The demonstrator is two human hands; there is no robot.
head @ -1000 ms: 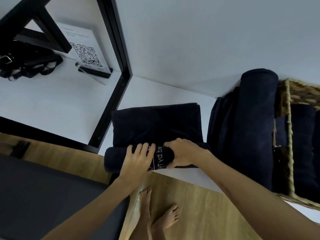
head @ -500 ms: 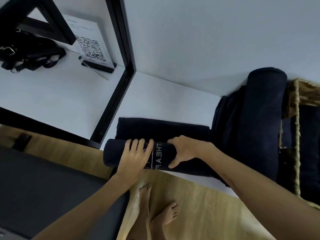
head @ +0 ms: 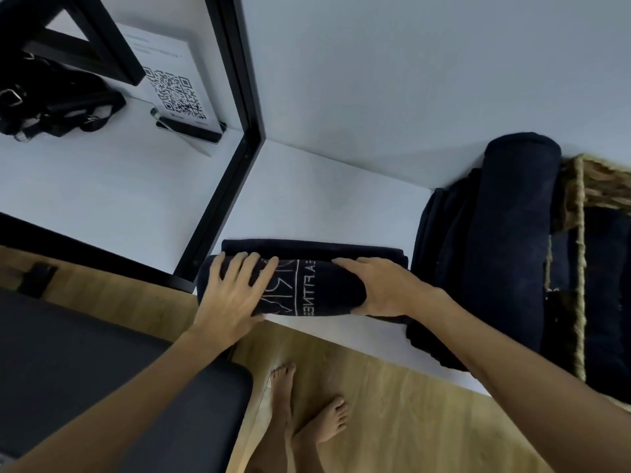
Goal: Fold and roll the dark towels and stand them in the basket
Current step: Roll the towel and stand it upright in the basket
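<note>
A dark towel (head: 309, 290) with white lettering lies near the front edge of the white shelf (head: 324, 192), rolled most of the way. A narrow flat strip of it (head: 307, 246) still shows behind the roll. My left hand (head: 232, 291) presses on the roll's left part with spread, straight fingers. My right hand (head: 379, 288) wraps the roll's right end, fingers over the top and thumb underneath. To the right, a rolled dark towel (head: 512, 233) lies on a pile of dark towels beside the woven basket (head: 580, 186). More dark towels (head: 601, 302) stand inside the basket.
A black frame post (head: 232, 172) divides the shelf from a mirror-like panel on the left. There a QR-code sign (head: 174, 93) and a black strap bag (head: 51, 97) sit. Below are a wooden floor, my bare feet (head: 307, 414) and a dark bench (head: 102, 387).
Both hands have rolled the towel away from me. The roll has grown thicker, the flat part behind it has shrunk to a strip, and more lettering has turned into view.
</note>
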